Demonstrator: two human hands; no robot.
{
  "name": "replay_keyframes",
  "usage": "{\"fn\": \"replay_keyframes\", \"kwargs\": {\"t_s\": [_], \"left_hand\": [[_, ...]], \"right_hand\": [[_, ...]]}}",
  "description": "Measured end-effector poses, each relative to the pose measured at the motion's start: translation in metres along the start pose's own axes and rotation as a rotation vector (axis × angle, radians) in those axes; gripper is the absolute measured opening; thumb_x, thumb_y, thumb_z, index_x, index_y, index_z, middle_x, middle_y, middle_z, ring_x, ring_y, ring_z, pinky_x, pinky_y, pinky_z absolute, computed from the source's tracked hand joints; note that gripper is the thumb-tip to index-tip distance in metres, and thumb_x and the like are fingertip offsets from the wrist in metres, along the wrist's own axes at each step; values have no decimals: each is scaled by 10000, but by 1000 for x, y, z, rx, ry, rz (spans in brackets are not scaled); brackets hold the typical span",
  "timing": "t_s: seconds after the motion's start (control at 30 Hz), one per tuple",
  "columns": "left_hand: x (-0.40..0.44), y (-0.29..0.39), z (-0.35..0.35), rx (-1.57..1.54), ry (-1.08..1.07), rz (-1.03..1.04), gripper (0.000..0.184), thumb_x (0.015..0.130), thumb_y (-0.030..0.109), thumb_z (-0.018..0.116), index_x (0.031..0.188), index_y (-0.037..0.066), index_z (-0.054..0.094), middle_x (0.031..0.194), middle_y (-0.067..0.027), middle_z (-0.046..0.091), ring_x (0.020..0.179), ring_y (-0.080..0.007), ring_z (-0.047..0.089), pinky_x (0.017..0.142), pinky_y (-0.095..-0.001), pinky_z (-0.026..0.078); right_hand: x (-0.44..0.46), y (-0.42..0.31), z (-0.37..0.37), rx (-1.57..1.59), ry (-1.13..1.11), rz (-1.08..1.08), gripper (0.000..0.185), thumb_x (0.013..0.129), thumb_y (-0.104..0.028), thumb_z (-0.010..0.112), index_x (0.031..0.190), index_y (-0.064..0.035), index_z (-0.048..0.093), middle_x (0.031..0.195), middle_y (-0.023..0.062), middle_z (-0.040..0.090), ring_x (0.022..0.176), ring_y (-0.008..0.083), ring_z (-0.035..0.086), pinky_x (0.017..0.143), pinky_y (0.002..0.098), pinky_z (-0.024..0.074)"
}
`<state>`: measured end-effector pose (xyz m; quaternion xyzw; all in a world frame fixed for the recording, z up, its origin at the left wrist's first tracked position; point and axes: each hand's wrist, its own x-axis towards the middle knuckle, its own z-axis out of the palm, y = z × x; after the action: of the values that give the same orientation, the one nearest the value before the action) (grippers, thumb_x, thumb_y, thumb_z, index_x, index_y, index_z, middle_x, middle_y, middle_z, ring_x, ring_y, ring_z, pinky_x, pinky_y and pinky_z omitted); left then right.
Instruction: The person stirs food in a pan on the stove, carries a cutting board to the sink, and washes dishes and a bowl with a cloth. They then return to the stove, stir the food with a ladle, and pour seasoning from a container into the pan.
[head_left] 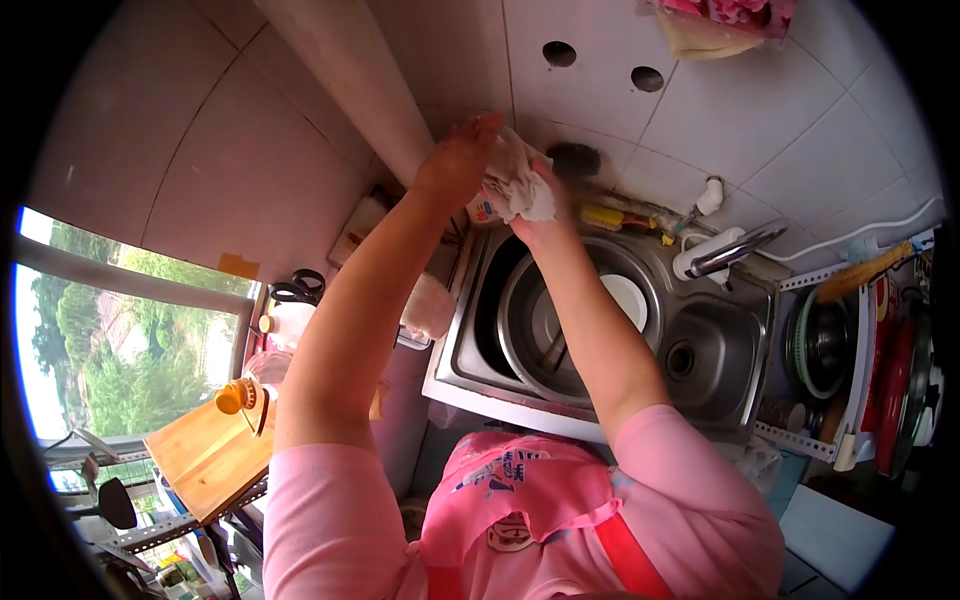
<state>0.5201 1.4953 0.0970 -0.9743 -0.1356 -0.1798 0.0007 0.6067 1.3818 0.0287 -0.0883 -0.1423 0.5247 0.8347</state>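
White cloth [525,195], crumpled, bunched between the two hands above the far left corner of the steel sink [728,345]. Right hand [546,208]: fingers appear closed around the cloth's side, slightly blurred. Left hand [462,158]: fingers look fairly straight, laid along the cloth; thumb hidden, so cannot tell whether it pinches. Handling, judged: light, limp, not fragile unless it is paper; possibly slippery if wet, though wetness cannot be read. Best hold probably the thick bunched middle, loose folds gathered in. Edges: pale pipe [350,85] just beside the left hand, tiled wall [575,95] close behind; both limit movement that way. More room toward the body, over the metal bowl [528,312] with its white plate [626,300]; faucet [740,250] well apart, to the right.
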Motion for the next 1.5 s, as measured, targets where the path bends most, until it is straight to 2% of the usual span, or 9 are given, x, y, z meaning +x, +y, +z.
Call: {"fn": "replay_keyframes", "kwargs": {"t_s": [0.17,0.4,0.63,0.67,0.77,0.93,1.07,1.27,1.5], "left_hand": [[0,3,7,15,6,-23,870,663,-12,731,1425,71,320,1340,-159,489,1213,-354,486,1000,-414,441],[4,-1,-2,-53,-164,-70,671,746,21,652,1370,70,411,1244,-195,559,1141,-362,542,954,-423,454],[-65,92,18,-529,446,-343,330,843,96,531,1169,43,545,978,-183,666,829,-331,670,673,-386,528],[-97,118,40,-899,166,-584,269,856,127,545,1112,47,568,923,-134,686,773,-261,684,618,-312,527],[-168,200,118,-1668,-743,-1342,506,907,317,549,1305,38,407,1137,-183,621,1010,-308,625,812,-501,526],[-189,282,240,-1776,-803,-1657,688,890,443,593,1385,35,345,1225,-248,550,1123,-359,551,891,-533,485],[-188,299,312,-2036,-812,-1591,645,881,458,599,1292,-12,436,1173,-240,559,1029,-359,592,823,-486,535],[-171,314,311,-2126,-265,-1613,382,842,-39,394,1214,-33,482,1104,-184,589,979,-312,622,755,-387,577],[-178,297,292,-1328,-77,-1165,489,781,-28,405,1269,-51,406,1163,-253,563,1097,-408,562,912,-444,487]], "right_hand": [[0,0,2,10,13,2,587,898,-362,541,1384,-62,409,1362,156,485,1252,315,479,1052,499,380],[-18,-23,9,-33,-13,-18,587,891,-365,562,1368,-47,436,1352,132,503,1226,300,496,1005,484,418],[-155,-89,-9,-104,183,155,556,934,-341,530,1395,-53,417,1353,118,514,1232,284,505,1020,486,417],[-182,-99,-23,-117,193,174,550,946,-343,510,1399,-48,411,1365,123,503,1239,282,500,1022,485,415],[-263,-135,-46,-188,419,232,560,958,-339,487,1418,-39,374,1395,127,473,1252,294,489,1029,491,407],[-352,-181,-77,-218,562,148,566,962,-352,481,1423,-45,363,1400,126,470,1269,302,476,1023,509,409],[-385,-196,-76,-181,636,76,552,971,-347,464,1427,-53,359,1422,123,448,1285,307,460,1009,526,417],[-412,-206,-87,-167,623,81,555,971,-337,465,1430,-46,350,1419,123,446,1289,306,454,1015,526,412],[-402,-207,-100,-160,577,153,583,947,-365,503,1416,-44,373,1387,114,479,1253,291,488,1002,492,419]]}}
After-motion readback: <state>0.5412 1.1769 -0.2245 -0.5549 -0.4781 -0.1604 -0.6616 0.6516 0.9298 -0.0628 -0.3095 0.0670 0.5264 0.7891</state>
